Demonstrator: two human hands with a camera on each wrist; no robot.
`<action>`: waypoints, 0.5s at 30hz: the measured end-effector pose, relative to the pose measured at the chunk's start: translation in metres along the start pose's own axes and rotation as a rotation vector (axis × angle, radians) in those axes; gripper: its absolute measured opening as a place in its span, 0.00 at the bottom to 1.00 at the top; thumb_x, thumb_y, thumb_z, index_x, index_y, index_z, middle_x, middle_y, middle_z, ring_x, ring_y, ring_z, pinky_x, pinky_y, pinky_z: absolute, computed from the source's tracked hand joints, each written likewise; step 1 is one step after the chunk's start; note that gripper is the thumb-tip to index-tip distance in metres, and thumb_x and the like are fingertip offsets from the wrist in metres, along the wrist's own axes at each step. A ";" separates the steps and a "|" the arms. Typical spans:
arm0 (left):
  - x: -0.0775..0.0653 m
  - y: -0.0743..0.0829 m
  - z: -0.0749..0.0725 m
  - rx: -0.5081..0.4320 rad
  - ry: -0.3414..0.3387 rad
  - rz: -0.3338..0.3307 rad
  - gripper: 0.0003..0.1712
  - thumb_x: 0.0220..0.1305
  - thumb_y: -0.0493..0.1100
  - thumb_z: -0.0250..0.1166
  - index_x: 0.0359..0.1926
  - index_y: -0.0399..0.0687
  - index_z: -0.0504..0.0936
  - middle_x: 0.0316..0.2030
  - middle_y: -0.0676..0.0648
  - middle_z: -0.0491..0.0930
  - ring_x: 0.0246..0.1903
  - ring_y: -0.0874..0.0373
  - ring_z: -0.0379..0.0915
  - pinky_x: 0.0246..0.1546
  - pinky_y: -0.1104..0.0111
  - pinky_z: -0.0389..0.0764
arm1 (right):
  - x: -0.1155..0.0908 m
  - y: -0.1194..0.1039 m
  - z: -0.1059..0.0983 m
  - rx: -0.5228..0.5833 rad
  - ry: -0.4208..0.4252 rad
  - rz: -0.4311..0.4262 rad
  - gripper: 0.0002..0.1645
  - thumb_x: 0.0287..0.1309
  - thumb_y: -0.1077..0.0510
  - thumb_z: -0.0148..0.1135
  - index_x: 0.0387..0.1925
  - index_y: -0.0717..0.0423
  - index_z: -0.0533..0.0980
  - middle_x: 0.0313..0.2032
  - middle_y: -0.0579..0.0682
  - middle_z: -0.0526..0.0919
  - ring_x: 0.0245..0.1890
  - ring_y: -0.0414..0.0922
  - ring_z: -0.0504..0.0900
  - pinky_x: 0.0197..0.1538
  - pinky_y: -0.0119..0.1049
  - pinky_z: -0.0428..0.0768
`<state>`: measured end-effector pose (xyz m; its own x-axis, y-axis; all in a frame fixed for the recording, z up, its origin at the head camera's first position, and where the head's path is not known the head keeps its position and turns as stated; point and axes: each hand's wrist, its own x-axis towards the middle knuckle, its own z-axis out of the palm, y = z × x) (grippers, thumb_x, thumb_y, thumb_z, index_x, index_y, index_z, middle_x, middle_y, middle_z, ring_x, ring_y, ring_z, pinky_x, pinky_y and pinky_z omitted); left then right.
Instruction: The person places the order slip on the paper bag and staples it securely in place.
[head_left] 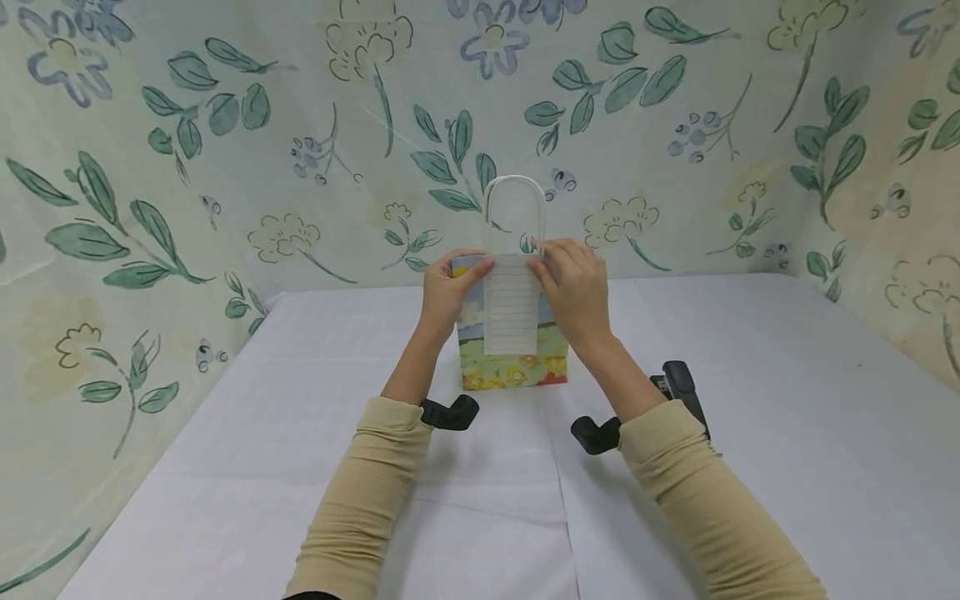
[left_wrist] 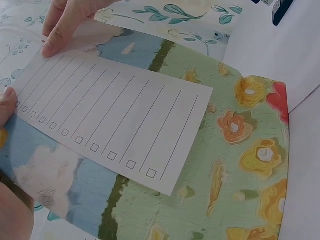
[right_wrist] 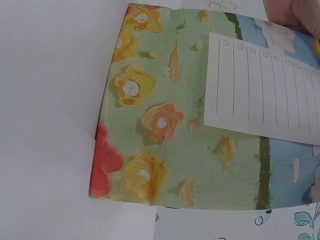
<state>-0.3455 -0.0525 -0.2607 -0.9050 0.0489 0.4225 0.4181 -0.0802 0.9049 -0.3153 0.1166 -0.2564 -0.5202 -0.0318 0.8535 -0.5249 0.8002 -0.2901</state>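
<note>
A paper gift bag point(head_left: 513, 372) with painted flowers, grass and a cloudy sky stands upright on the table, its white loop handle point(head_left: 514, 177) raised above the top edge. Against its front lies a white checklist sheet point(head_left: 512, 308) with ruled lines and small boxes. My left hand point(head_left: 444, 289) pinches the sheet's upper left corner against the bag's rim, thumb in front. At the upper right corner my right hand point(head_left: 579, 287) does the same. In the left wrist view, the right thumb point(left_wrist: 59, 37) presses on the sheet's end. Fingers behind the bag are hidden.
A white cloth point(head_left: 300, 400) covers the table, with a fold line running toward the front. Floral fabric point(head_left: 300, 100) hangs behind and at both sides. Black wrist devices point(head_left: 452, 413) are strapped on both forearms below the hands.
</note>
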 end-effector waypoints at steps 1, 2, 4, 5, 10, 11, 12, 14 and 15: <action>0.000 0.000 0.000 0.004 0.001 0.001 0.14 0.53 0.45 0.68 0.38 0.43 0.81 0.23 0.59 0.81 0.25 0.64 0.78 0.27 0.74 0.78 | 0.000 0.000 0.000 -0.002 -0.005 0.001 0.19 0.55 0.51 0.60 0.45 0.57 0.77 0.43 0.53 0.81 0.49 0.49 0.75 0.55 0.45 0.68; 0.000 0.001 0.001 0.007 0.003 0.001 0.14 0.52 0.45 0.68 0.39 0.43 0.81 0.23 0.60 0.81 0.25 0.64 0.78 0.27 0.74 0.78 | 0.000 0.001 -0.001 -0.002 -0.008 0.001 0.19 0.55 0.51 0.60 0.44 0.58 0.77 0.43 0.53 0.81 0.49 0.49 0.75 0.56 0.45 0.68; 0.000 0.001 0.001 0.013 0.006 0.001 0.14 0.52 0.45 0.68 0.39 0.43 0.81 0.23 0.60 0.81 0.25 0.64 0.78 0.27 0.74 0.78 | 0.001 0.002 -0.001 -0.008 -0.015 0.004 0.19 0.54 0.51 0.60 0.44 0.58 0.77 0.43 0.53 0.81 0.49 0.50 0.75 0.55 0.45 0.68; 0.000 0.001 0.002 0.014 0.007 -0.001 0.14 0.52 0.45 0.68 0.39 0.43 0.81 0.23 0.59 0.81 0.25 0.64 0.78 0.27 0.74 0.77 | 0.001 0.002 -0.001 -0.009 -0.018 0.006 0.19 0.55 0.51 0.60 0.44 0.58 0.77 0.43 0.53 0.81 0.49 0.50 0.75 0.55 0.45 0.68; -0.001 0.000 0.002 0.026 0.010 -0.005 0.16 0.52 0.46 0.68 0.40 0.44 0.81 0.23 0.60 0.81 0.25 0.64 0.79 0.27 0.74 0.78 | 0.001 0.002 -0.003 -0.012 -0.028 0.013 0.19 0.55 0.51 0.59 0.44 0.58 0.77 0.44 0.53 0.81 0.50 0.50 0.75 0.55 0.46 0.67; -0.001 0.000 0.002 0.026 0.009 -0.001 0.16 0.52 0.46 0.68 0.40 0.43 0.81 0.23 0.60 0.81 0.25 0.64 0.79 0.27 0.74 0.78 | 0.001 0.001 -0.003 -0.012 -0.028 0.013 0.18 0.55 0.51 0.59 0.44 0.58 0.77 0.44 0.53 0.81 0.50 0.50 0.75 0.55 0.46 0.67; -0.001 0.000 0.002 0.025 0.007 0.003 0.16 0.52 0.46 0.68 0.40 0.43 0.81 0.24 0.60 0.81 0.25 0.64 0.79 0.27 0.73 0.78 | 0.001 0.001 -0.003 -0.008 -0.029 0.014 0.18 0.55 0.51 0.59 0.44 0.58 0.77 0.44 0.53 0.81 0.50 0.50 0.75 0.55 0.46 0.67; -0.001 0.001 0.002 0.020 0.000 0.014 0.16 0.52 0.45 0.68 0.40 0.43 0.81 0.24 0.60 0.81 0.25 0.64 0.79 0.27 0.73 0.78 | 0.001 0.001 -0.004 0.002 -0.029 0.014 0.18 0.55 0.51 0.59 0.44 0.58 0.77 0.44 0.53 0.81 0.49 0.50 0.75 0.55 0.46 0.66; -0.001 0.001 0.002 0.019 -0.003 0.018 0.15 0.52 0.45 0.68 0.41 0.43 0.81 0.24 0.60 0.81 0.26 0.64 0.79 0.28 0.73 0.78 | 0.002 0.000 -0.004 0.004 -0.029 0.013 0.18 0.55 0.51 0.59 0.44 0.58 0.77 0.43 0.53 0.81 0.49 0.50 0.75 0.55 0.46 0.66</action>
<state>-0.3436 -0.0511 -0.2600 -0.8971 0.0509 0.4388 0.4356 -0.0624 0.8980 -0.3136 0.1191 -0.2534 -0.5459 -0.0390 0.8369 -0.5211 0.7980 -0.3027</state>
